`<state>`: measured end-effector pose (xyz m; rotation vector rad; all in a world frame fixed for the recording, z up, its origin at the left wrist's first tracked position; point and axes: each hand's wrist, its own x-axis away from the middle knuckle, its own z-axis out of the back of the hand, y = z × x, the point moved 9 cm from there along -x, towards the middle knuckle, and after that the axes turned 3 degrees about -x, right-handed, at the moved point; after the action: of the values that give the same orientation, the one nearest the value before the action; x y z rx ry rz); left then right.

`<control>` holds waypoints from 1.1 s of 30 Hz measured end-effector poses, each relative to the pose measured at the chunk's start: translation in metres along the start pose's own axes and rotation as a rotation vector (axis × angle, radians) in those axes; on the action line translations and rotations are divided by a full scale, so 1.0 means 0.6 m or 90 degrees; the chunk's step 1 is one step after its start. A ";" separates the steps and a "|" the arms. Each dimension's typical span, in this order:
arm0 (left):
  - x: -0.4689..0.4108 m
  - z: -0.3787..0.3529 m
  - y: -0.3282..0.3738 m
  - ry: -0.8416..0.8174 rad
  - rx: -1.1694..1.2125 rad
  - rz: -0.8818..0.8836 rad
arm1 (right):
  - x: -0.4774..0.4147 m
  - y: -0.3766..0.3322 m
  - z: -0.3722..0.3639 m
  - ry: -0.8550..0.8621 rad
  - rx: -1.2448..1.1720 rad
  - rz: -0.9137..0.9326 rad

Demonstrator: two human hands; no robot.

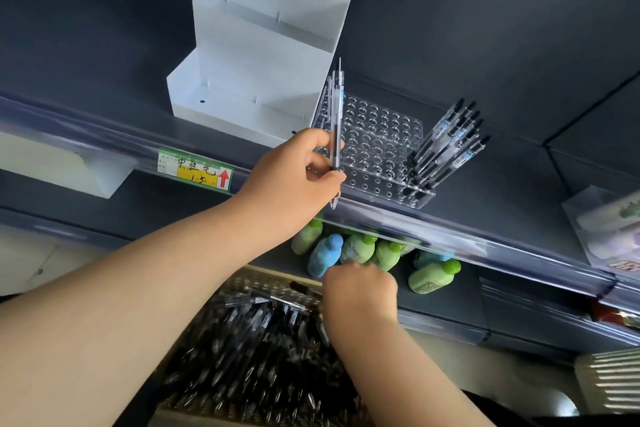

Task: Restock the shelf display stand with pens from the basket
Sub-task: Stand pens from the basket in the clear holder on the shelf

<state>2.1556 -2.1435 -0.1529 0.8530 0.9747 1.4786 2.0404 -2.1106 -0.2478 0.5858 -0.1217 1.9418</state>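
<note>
Dark grey store shelf [485,163] seen from below. A clear pen stand [377,135] full of holes sits on it, just beside a white stepped box [256,55]. Standing pens [450,142] fill its right edge. The left hand [301,173] pinches a few held pens [336,114] upright over the stand's left side. Below, the right hand [360,291] reaches over a basket [270,282] of loose pens [249,350]. It is blurred, so its grip is unclear. Green and blue bottles [360,250] lie half hidden on the lower shelf.

Shelf [485,114]: tiered box [249,87] left, display stand [377,146] right; basket [263,340] below, before bottles [360,250].
</note>
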 end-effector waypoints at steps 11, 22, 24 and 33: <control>0.004 0.006 0.021 0.054 0.047 -0.020 | 0.090 0.196 0.186 0.215 -0.586 -0.029; -0.016 -0.005 0.014 0.083 -0.056 -0.042 | 0.110 0.345 0.323 0.725 -0.938 -0.009; -0.016 -0.009 0.009 0.076 -0.057 -0.042 | 0.099 0.343 0.344 0.750 -0.813 -0.025; -0.020 -0.017 0.013 0.067 -0.042 -0.077 | 0.018 0.314 0.370 0.679 -0.569 -0.034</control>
<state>2.1444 -2.1570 -0.1497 0.6629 1.0318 1.4547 1.9474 -2.2603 -0.0160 -1.0108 -0.2570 1.6798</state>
